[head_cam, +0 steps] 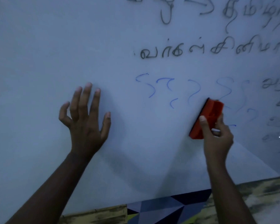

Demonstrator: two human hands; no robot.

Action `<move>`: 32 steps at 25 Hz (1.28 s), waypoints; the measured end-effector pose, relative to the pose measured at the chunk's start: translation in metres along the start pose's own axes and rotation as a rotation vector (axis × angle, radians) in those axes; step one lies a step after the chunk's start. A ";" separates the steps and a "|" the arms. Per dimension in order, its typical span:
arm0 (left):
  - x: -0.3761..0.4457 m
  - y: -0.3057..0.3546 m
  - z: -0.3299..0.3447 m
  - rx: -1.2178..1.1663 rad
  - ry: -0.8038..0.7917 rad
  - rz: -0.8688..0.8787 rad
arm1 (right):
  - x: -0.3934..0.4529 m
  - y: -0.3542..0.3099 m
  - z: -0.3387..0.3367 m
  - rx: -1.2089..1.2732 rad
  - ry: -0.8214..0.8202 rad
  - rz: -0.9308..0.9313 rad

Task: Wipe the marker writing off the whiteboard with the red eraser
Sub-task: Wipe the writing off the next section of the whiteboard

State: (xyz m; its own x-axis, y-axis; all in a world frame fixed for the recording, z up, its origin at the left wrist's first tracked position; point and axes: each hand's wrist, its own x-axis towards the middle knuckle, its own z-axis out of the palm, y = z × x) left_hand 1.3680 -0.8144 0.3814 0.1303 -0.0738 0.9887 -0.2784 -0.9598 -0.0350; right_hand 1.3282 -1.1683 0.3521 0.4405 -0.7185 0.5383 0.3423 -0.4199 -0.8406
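A person's right hand (217,135) grips a red eraser (205,118) against a whiteboard (39,46), at four o'clock from centre. The left hand (86,118) rests spread at eight o'clock. Blue writing (176,91) looks faint; black writing (208,50) runs off the right edge.

I seem to be in a teaching or study room, though it could be one in a home; I can't tell which. What points to it is the large whiteboard (71,38) filling nearly my whole view, with lines of handwritten black script (208,49) toward 1 o'clock and fainter blue marker strokes (168,89) below them. Along the board's lower edge, toward 6 o'clock, lie a worn yellowish surface (257,196) and a geometric patterned panel (160,209).
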 end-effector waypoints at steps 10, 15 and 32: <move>0.015 -0.017 0.015 0.082 0.004 0.035 | -0.074 -0.049 0.051 -0.329 -0.235 -0.472; 0.013 -0.018 0.017 0.064 -0.008 0.051 | -0.113 -0.082 0.086 -0.324 -0.314 -0.657; 0.007 -0.018 0.020 0.082 0.022 0.054 | 0.045 -0.074 0.018 0.052 0.014 -0.156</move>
State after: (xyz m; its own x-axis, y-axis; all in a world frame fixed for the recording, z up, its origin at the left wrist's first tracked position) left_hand 1.3931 -0.8030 0.3859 0.0961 -0.1208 0.9880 -0.2052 -0.9737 -0.0991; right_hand 1.3375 -1.1596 0.4399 0.3675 -0.6545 0.6607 0.4484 -0.4977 -0.7424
